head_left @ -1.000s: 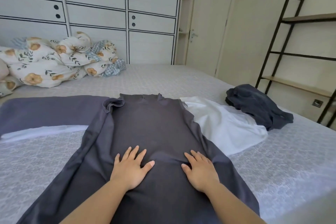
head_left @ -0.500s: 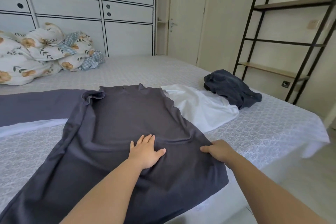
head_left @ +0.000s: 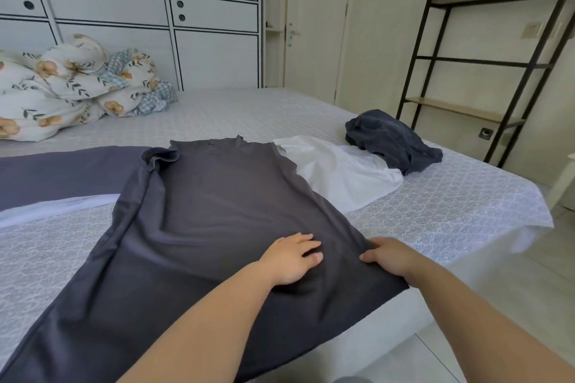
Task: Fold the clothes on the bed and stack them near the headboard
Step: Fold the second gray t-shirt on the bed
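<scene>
on the bed (head_left: 435, 196) a grey top (head_left: 217, 211) lies spread flat, collar toward the wardrobe (head_left: 155, 9), one sleeve stretched out to the left. the left hand (head_left: 291, 258) rests on it near the right edge, fingers straight and flat. the right hand (head_left: 389, 258) sits at that edge, fingers curled and gripping the cloth. a white garment (head_left: 342, 174) shows from under the top's right side, with a crumpled dark garment (head_left: 392, 140) partly on it. a floral duvet (head_left: 71, 87) is bunched at the far left. a black shelf (head_left: 497, 56) stands beside the bed.
</scene>
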